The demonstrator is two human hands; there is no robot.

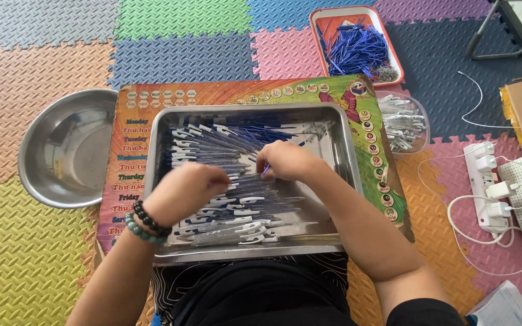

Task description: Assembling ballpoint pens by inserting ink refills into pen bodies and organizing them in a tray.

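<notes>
Head view, looking straight down. A steel tray [339,163] sits on a small printed table [134,151] across the person's lap, over a floor of coloured foam mats [31,72].

The tray holds a layer of blue pens with white clips [212,142], lying roughly left to right, thickest along the left and middle; the right end of the tray shows bare metal.

Left hand [185,193]: back of hand up, fingers curled downward into the pens near the tray's middle-left. Fingertips are hidden beneath the hand; whether they pinch a pen cannot be told. Pens lie directly under and on both sides of it. Two bead bracelets [146,223] sit on the wrist.

Right hand [285,160]: just beside the left, a little farther from the body. Fingers bent and drawn together, tips down among the pens at the tray's centre. A short blue piece shows at the fingertips, but a firm grip cannot be confirmed. The hands are close, not touching.

Round about: a steel bowl [67,148] left of the table; an orange tray of blue refills [357,48] beyond it; a clear tub of white parts [403,124] at the right edge; a power strip with white cables [484,187] farther right.
</notes>
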